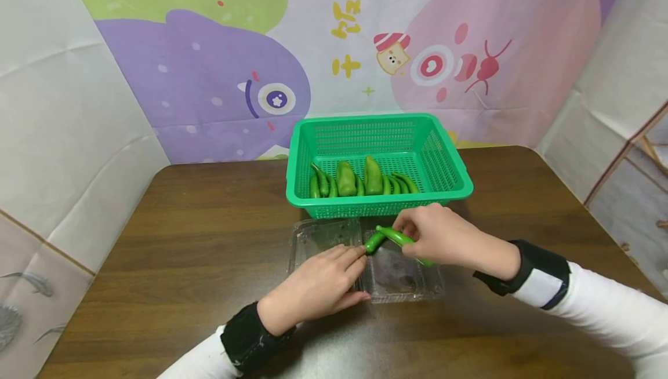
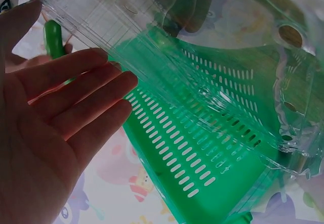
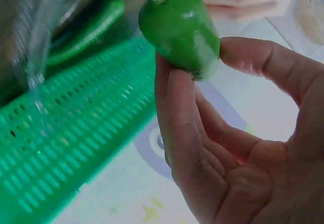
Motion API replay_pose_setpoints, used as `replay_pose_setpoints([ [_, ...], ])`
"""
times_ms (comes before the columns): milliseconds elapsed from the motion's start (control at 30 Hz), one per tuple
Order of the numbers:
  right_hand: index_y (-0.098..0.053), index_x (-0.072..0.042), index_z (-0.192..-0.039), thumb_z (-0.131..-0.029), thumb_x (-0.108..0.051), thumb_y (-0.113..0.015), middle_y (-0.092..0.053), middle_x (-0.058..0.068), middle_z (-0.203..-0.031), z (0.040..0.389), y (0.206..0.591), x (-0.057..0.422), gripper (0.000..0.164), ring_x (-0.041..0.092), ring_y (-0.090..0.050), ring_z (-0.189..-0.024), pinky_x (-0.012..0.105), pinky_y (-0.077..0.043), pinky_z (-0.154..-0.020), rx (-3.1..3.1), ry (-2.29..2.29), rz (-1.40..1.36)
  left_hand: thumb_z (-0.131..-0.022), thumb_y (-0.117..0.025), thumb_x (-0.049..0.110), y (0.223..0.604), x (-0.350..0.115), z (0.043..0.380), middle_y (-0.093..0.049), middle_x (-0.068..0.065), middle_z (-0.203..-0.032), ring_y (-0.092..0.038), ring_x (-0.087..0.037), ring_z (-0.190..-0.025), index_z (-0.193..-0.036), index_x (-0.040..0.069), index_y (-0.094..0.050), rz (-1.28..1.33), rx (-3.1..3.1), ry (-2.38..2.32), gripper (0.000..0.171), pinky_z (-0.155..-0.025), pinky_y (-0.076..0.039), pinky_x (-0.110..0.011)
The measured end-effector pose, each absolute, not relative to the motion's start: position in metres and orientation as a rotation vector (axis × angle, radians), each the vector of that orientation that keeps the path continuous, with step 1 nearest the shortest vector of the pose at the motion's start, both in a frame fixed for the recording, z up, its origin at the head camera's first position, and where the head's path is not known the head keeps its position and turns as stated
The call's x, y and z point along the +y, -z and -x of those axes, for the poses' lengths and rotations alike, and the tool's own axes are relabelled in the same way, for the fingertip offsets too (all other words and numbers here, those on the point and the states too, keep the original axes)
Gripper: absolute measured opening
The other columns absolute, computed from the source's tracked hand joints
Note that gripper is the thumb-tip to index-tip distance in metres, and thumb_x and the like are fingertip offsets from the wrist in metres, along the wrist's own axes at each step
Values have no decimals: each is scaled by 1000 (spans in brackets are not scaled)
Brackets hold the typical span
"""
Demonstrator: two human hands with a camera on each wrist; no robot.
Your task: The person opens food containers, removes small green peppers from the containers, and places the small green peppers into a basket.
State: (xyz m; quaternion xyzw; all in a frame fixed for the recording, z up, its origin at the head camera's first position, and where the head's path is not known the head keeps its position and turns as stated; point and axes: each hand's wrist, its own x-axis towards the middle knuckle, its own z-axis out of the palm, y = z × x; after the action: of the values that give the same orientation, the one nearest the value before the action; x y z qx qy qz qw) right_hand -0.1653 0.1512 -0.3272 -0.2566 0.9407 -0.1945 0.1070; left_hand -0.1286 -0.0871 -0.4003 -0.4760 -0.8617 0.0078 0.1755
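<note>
In the head view my right hand [image 1: 435, 237] pinches a long green chili pepper [image 1: 394, 236] between thumb and fingers, above a clear plastic clamshell box [image 1: 402, 296]. In the right wrist view the rounded end of that pepper [image 3: 179, 29] sticks out from the fingertips. Another green chili pepper [image 1: 373, 243] lies in the box's right half. My left hand [image 1: 323, 286] rests at the box's middle fold, fingers nearly straight, fingertips beside that lying pepper. In the left wrist view the fingers [image 2: 81, 85] are extended near the box edge and curl round nothing.
Behind the box stands a green slotted basket [image 1: 459, 185]. Several slim green peppers [image 1: 407, 183] and two thicker ones, one a light green pepper [image 1: 346, 179], lie along its front side. A printed cloth [image 1: 334, 95] hangs behind the brown wooden table [image 1: 219, 228].
</note>
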Motion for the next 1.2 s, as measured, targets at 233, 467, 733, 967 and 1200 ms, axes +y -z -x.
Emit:
replay_pose_setpoints([
  [233, -67, -8, -104, -79, -14, -71, -68, 0, -88, 171, 310, 154, 26, 13, -65, -80, 30, -56, -69, 2825, 617, 780, -90, -55, 53, 399, -87, 128, -60, -10, -125, -60, -22, -111, -117, 6, -62, 1343, -2449, -44, 55, -103, -45, -33],
  [467, -67, -4, -107, -80, -14, -70, -69, 4, -88, 184, 298, 158, 29, 14, -66, -76, 32, -55, -67, 2893, 617, 769, -89, -57, 51, 400, -87, 128, -61, -11, -124, -60, -23, -110, -117, 5, -62, 1351, -2429, -29, 54, -102, -47, -35],
  [733, -63, 0, -115, -83, -14, -68, -69, 11, -95, 204, 289, 162, 35, 21, -64, -83, 31, -52, -64, 2936, 597, 728, -89, -58, 52, 401, -88, 129, -62, -12, -122, -61, -24, -110, -115, 5, -63, 1359, -2421, -17, 54, -102, -47, -35],
  [967, -59, 2, -120, -86, -16, -61, -67, 16, -102, 224, 284, 163, 38, 27, -63, -91, 38, -53, -73, 2947, 603, 670, -88, -59, 51, 401, -87, 129, -62, -12, -122, -61, -24, -110, -114, 5, -63, 1359, -2419, -8, 54, -102, -46, -35],
  [1200, -58, 1, -122, -90, -19, -60, -65, 20, -110, 246, 279, 160, 38, 30, -62, -96, 35, -50, -70, 2911, 609, 584, -89, -57, 52, 402, -87, 129, -62, -11, -123, -61, -24, -110, -115, 5, -63, 1356, -2418, -22, 53, -102, -47, -35],
])
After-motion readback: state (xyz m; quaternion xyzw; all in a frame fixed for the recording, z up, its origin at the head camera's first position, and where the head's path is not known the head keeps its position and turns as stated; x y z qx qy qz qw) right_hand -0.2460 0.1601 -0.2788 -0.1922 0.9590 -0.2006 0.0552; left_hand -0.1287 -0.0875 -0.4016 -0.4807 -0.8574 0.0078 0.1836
